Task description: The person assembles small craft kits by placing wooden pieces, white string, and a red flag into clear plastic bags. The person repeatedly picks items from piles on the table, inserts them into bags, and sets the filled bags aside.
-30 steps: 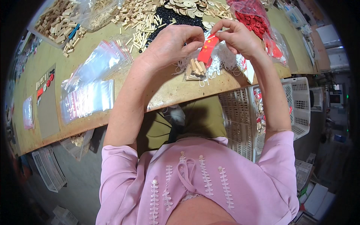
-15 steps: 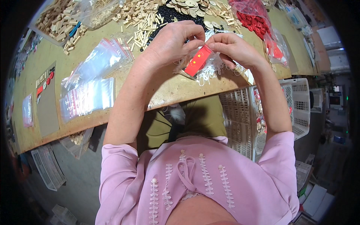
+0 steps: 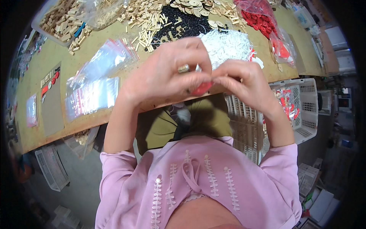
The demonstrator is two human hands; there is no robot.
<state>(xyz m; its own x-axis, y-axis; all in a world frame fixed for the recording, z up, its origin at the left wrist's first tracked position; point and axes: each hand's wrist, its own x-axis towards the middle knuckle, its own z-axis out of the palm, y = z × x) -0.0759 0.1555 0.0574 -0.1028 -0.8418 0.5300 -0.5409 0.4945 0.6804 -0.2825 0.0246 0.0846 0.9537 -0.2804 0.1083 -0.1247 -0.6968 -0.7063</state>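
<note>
Both hands meet over the table's near edge, pinching the top of a small clear plastic bag with a red piece (image 3: 202,89) in it. Only that red patch shows below the fingers; my hands hide most of the bag. My left hand (image 3: 173,70) is closed on the bag, its fingers curled and slightly blurred. From the other side, my right hand (image 3: 242,82) grips it between thumb and forefinger. Just beyond the hands lies a heap of white string (image 3: 225,45), with small black rings (image 3: 179,28) behind it.
Clear zip bags (image 3: 95,95) lie on the table at left, beside a board with sample parts (image 3: 53,110). Wooden blocks (image 3: 63,24) fill a tub at far left. Wooden discs (image 3: 190,7) and red parts (image 3: 261,24) lie at the back. A white crate (image 3: 305,110) stands right.
Both hands have come down toward my body, bringing the bag along. The red flag piece with yellow stars, plainly seen before, is now mostly hidden. The white string heap is uncovered.
</note>
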